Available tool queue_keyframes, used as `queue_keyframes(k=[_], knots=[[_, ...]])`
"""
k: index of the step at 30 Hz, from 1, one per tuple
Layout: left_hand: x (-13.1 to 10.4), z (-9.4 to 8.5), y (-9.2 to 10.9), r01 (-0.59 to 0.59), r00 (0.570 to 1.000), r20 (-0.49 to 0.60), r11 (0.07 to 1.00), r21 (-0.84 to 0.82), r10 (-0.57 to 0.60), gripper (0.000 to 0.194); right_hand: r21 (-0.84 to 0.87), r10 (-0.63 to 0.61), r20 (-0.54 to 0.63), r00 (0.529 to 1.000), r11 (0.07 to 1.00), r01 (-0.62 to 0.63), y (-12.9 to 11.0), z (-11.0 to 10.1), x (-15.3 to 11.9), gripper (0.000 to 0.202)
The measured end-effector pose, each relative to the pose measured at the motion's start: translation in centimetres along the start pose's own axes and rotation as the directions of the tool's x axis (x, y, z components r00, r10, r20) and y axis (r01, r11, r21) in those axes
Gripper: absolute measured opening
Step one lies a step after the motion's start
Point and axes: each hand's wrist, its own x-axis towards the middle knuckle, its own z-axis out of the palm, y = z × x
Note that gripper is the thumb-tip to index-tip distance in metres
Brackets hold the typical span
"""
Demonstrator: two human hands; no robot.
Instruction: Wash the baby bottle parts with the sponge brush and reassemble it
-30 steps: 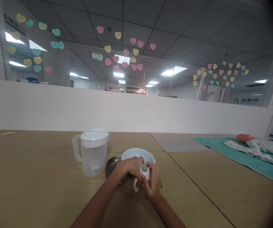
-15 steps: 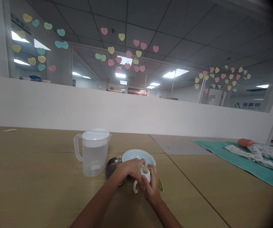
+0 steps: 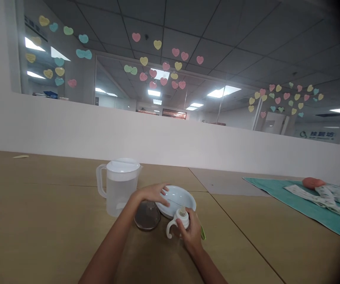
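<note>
My right hand is wrapped round a baby bottle, which has a white collar, a pale nipple on top and a curved white handle on its left. The bottle is upright near the table's front. My left hand is off the bottle, its fingers apart, over the left rim of a pale blue bowl. Beneath that wrist lies a round metal dish, with something clear on it, partly hidden by the hand. A green strip shows beside my right hand.
A lidded clear plastic pitcher of liquid stands left of the dish. On the right, a teal cloth bears patterned fabric and an orange-red object. A white wall with a window rises behind the table.
My left hand has let go of the bottle and moved up and left towards the bowl, fingers spreading. My right hand still holds the bottle. The view has shifted slightly.
</note>
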Motion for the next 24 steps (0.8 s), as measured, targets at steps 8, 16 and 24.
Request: queue_keyframes(k=[8, 16, 24], knots=[[0.4, 1.9, -4.1, 0.364, 0.910, -0.329, 0.868, 0.338, -0.253, 0.070, -0.042, -0.022, 0.005, 1.000, 0.999, 0.022, -0.2, -0.1, 0.2, 0.032], [-1.4, 0.4, -0.7, 0.496, 0.848, -0.425, 0.757, 0.427, -0.316, 0.036, -0.037, -0.034, -0.018, 0.999, 0.999, 0.033, -0.5, 0.2, 0.3, 0.030], [-3.3, 0.1, 7.8, -0.026, 0.948, -0.289, 0.941, 0.339, 0.130, 0.043, -0.039, -0.028, -0.068, 0.997, 0.999, 0.025, -0.3, 0.8, 0.2, 0.038]])
